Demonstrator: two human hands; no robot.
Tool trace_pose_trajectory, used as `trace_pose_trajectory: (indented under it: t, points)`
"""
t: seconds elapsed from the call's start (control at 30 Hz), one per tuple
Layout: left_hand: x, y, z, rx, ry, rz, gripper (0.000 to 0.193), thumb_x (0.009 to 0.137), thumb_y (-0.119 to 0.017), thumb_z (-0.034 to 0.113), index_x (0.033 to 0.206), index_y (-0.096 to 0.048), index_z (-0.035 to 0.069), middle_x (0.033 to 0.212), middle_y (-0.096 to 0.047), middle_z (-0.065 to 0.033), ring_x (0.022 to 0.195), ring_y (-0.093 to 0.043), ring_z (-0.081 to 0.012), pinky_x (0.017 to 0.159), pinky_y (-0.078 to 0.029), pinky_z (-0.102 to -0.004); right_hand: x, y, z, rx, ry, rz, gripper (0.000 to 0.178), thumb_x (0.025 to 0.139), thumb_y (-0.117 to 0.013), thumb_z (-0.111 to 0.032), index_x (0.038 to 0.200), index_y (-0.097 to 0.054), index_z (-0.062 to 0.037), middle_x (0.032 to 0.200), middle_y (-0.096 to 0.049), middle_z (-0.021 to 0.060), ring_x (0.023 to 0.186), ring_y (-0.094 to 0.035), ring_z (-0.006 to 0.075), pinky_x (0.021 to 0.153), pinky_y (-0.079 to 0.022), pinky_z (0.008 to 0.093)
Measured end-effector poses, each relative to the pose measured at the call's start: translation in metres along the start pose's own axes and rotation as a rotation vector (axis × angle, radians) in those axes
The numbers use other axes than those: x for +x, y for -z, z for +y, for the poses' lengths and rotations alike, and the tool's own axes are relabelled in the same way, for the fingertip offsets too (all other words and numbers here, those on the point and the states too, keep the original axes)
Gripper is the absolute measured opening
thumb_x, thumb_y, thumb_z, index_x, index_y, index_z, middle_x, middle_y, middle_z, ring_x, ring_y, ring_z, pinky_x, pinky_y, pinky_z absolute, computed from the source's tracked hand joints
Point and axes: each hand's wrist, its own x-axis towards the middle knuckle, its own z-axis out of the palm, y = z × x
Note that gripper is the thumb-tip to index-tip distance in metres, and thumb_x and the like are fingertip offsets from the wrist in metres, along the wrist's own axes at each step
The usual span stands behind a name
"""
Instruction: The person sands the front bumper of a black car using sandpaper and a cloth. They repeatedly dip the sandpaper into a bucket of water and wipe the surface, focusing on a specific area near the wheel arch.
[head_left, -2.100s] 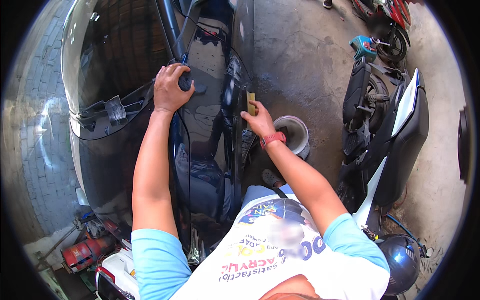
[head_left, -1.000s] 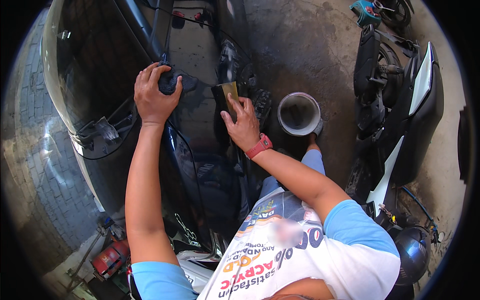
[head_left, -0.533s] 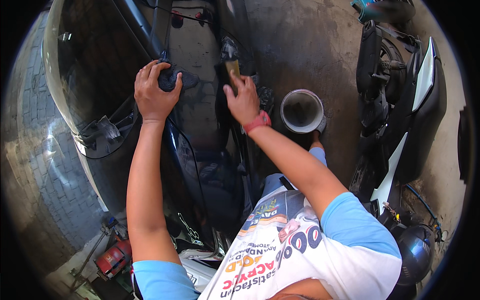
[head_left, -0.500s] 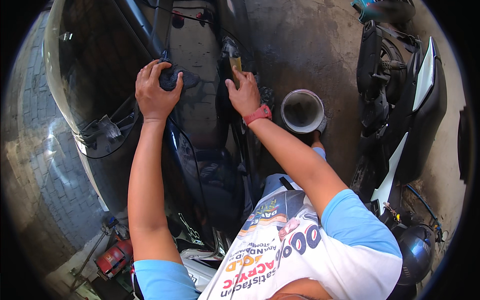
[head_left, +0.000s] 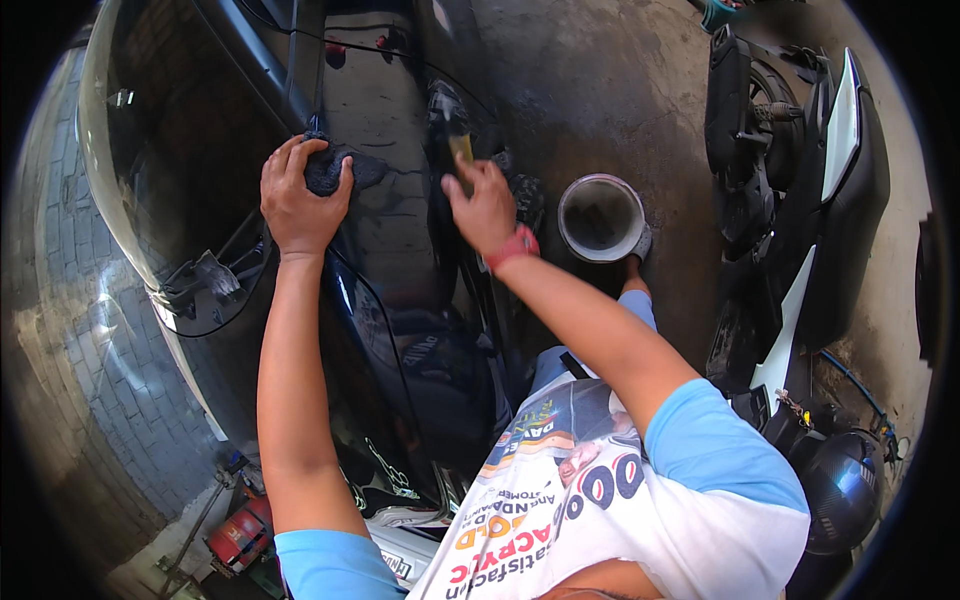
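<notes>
The grip of the left hand (head_left: 303, 215) is curved round a dark wad (head_left: 325, 178), which is enclosed between the thumb and the fingers and rested on the dark car body (head_left: 385, 235), beside the windscreen. By the grip of the right hand (head_left: 484, 212), a yellowish block (head_left: 461, 149) is held under outstretched fingers, the thumb being set apart; the hand is blurred, and how firmly the block is pinched cannot be told. The block is placed at the outer side of the body panel, just below a pale, shiny patch (head_left: 447, 105).

The step in hand is judged to be the rubbing of this outer panel with the block, while the wad is kept ready for wetting or wiping. For the next move, a flat block and an even, light stroke along the curve seem to be called for, with the surface wiped so that it can be checked.

Farther out, a thin black cord (head_left: 385, 310) is stretched along the body. A round bucket (head_left: 640, 222), with something dark inside, is stood on the floor (head_left: 580, 85), near the right wrist. Beyond it, a motorcycle (head_left: 795, 190) is parked.
</notes>
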Motion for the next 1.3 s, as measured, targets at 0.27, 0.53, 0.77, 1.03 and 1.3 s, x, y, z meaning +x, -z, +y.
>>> trace_pose_trajectory:
  t: [0.27, 0.53, 0.77, 1.03, 1.3]
  points:
    - [0.001, 0.0, 0.0, -0.004, -0.003, -0.015, 0.03, 0.083, -0.085, 0.028, 0.106, -0.074, 0.012, 0.124, -0.072, -0.0113, 0.118, -0.067, -0.0335, 0.104, -0.053, -0.0441, -0.057, 0.021, -0.012, -0.064, 0.124, -0.158, 0.056, 0.096, -0.072, -0.028, 0.148, -0.061, -0.0091, 0.136, -0.06, 0.0213, 0.126, -0.057, 0.042, 0.109, -0.047, 0.0479]
    - [0.009, 0.003, 0.004, -0.008, -0.007, -0.023, 0.031, 0.083, -0.085, 0.027, 0.107, -0.074, 0.011, 0.125, -0.072, -0.012, 0.119, -0.067, -0.034, 0.104, -0.052, -0.0443, 0.08, -0.014, 0.021, -0.047, -0.145, -0.19, 0.052, 0.098, -0.069, -0.026, 0.146, -0.061, -0.0073, 0.138, -0.061, 0.0221, 0.129, -0.058, 0.0405, 0.108, -0.049, 0.0474]
    - [0.006, 0.002, 0.003, -0.012, 0.0, -0.025, 0.031, 0.083, -0.085, 0.025, 0.107, -0.073, 0.011, 0.124, -0.072, -0.0123, 0.119, -0.067, -0.0345, 0.104, -0.052, -0.0446, 0.056, -0.022, 0.02, -0.025, 0.017, -0.089, 0.053, 0.099, -0.068, -0.025, 0.148, -0.059, -0.0069, 0.136, -0.062, 0.0222, 0.126, -0.059, 0.0427, 0.107, -0.049, 0.0482]
    - [-0.003, 0.0, -0.003, 0.005, 0.009, -0.041, 0.036, 0.08, -0.088, 0.028, 0.108, -0.073, 0.01, 0.124, -0.071, -0.0132, 0.119, -0.066, -0.0356, 0.104, -0.052, -0.0451, 0.019, -0.009, -0.007, -0.028, 0.106, -0.11, 0.054, 0.098, -0.068, -0.024, 0.15, -0.058, -0.0099, 0.137, -0.059, 0.0215, 0.123, -0.058, 0.0432, 0.108, -0.048, 0.0494]
    - [0.015, 0.029, 0.012, -0.018, -0.08, -0.14, 0.047, 0.071, -0.093, 0.031, 0.11, -0.074, 0.013, 0.134, -0.067, -0.0104, 0.125, -0.061, -0.0358, 0.11, -0.045, -0.0508, 0.11, -0.033, 0.014, 0.109, -0.106, -0.12, 0.057, 0.087, -0.081, -0.035, 0.135, -0.069, -0.0067, 0.127, -0.067, 0.0256, 0.123, -0.064, 0.0417, 0.108, -0.05, 0.0474]
